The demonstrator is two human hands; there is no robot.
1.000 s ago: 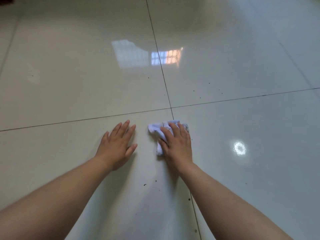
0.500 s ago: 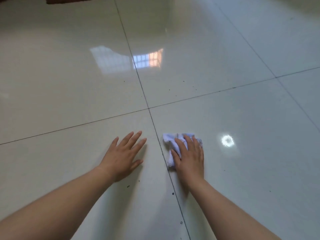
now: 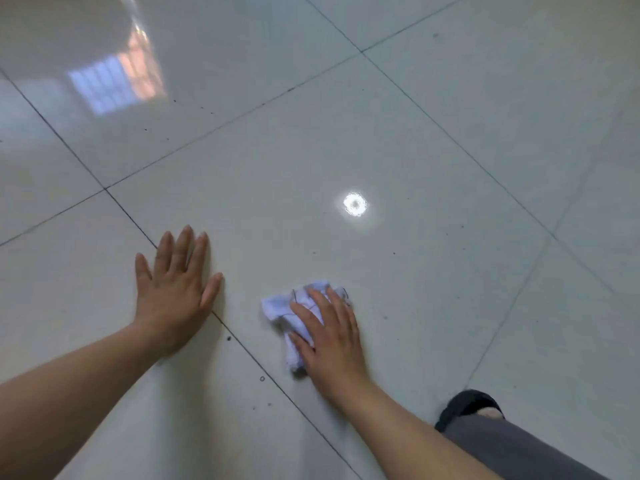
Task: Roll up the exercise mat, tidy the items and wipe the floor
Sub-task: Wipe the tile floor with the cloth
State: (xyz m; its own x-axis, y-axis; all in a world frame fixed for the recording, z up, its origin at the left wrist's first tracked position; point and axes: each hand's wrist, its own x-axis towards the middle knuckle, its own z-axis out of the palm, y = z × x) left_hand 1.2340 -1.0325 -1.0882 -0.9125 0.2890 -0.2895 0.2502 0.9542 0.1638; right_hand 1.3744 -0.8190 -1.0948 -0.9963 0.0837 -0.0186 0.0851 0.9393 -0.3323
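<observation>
The glossy, pale tiled floor (image 3: 450,150), crossed by thin dark grout lines, spreads all round the crumpled white cloth (image 3: 282,306); a grey trouser leg (image 3: 512,448) lies lower right of the cloth. Left of the cloth, the left hand (image 3: 175,292) lies flat on the tile, fingers straight and spread. The right hand (image 3: 329,336) presses palm-down on the cloth with fingers extended, soft bunched fabric showing past its fingertips and thumb, and small dark specks (image 3: 229,338) dot the tile beside the cloth.

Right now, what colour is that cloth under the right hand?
White, with thin dark threads on it; the cloth shows best in the head view.
</observation>
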